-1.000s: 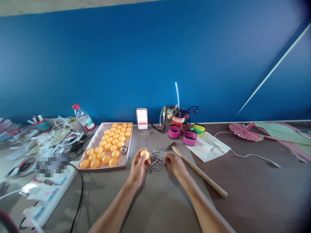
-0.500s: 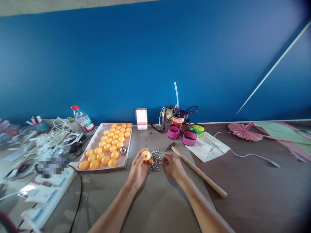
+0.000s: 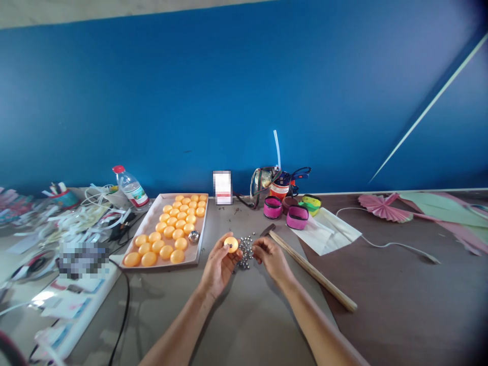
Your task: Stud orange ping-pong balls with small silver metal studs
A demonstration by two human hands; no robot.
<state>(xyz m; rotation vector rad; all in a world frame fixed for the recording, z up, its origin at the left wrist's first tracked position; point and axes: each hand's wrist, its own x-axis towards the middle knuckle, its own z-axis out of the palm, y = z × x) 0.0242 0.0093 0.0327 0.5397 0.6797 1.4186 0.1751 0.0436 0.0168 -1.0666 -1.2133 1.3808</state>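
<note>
A blue wall (image 3: pixel 229 101) rose behind the cluttered table (image 3: pixel 247 320) as your left hand (image 3: pixel 218 264) held an orange rounded piece (image 3: pixel 233 242) beside a heap of small metal beads (image 3: pixel 246 253). Your right hand (image 3: pixel 270 256) curled at the heap's other side, thumb and fingertips drawn close; whether they gripped a bead could not be told. To your left lay a tray (image 3: pixel 151 216) of similar orange pieces (image 3: pixel 166 252).

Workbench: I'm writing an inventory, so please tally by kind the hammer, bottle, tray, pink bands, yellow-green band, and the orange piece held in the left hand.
Hammer: 1
Bottle: 1
Tray: 1
Pink bands: 2
Yellow-green band: 1
Orange piece in the left hand: 1
Total: 7
</note>
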